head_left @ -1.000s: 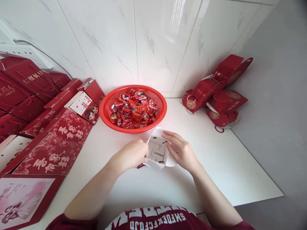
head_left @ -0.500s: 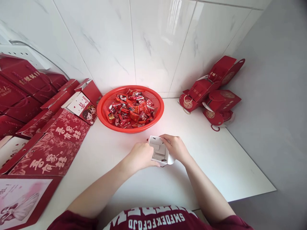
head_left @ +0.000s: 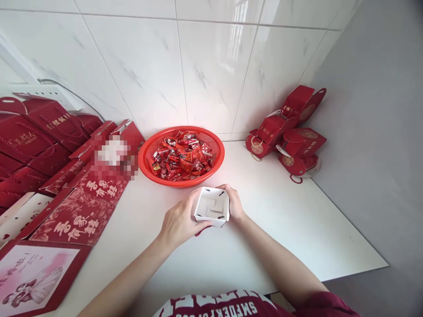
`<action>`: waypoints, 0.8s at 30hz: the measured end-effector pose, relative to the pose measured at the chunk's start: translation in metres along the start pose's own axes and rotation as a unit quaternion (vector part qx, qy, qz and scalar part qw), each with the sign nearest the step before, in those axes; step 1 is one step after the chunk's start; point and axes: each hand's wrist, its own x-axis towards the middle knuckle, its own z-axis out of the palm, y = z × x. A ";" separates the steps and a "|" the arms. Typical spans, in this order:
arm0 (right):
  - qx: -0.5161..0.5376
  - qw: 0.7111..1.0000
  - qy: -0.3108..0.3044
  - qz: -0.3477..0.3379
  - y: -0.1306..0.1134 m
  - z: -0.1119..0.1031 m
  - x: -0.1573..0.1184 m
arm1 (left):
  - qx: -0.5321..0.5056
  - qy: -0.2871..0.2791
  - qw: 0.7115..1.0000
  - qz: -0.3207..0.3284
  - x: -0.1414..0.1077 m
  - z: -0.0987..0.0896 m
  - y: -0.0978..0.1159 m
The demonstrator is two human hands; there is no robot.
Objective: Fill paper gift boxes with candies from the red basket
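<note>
The box (head_left: 213,206) looks light, stiff yet easily crushed — best held low by opposite walls. Left hand (head_left: 180,220): thumb and fingers clasp one side; right hand (head_left: 233,203): fingers bend round the other — their spacing unclear.

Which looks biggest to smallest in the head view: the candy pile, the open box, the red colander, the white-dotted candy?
Largest to smallest, as they look:
1. Red colander
2. Candy pile
3. Open box
4. White-dotted candy, a single piece within the pile
</note>
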 end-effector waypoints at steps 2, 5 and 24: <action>0.022 1.000 -0.005 0.007 0.003 0.007 -0.001 | -0.058 0.064 0.996 0.030 -0.007 0.010 -0.018; 0.066 0.996 -0.048 0.028 0.005 0.021 -0.003 | -0.221 0.041 0.970 0.088 -0.010 0.029 -0.038; -0.003 0.999 0.036 0.022 0.014 0.048 0.017 | -0.421 -0.012 0.906 0.050 0.001 0.043 -0.059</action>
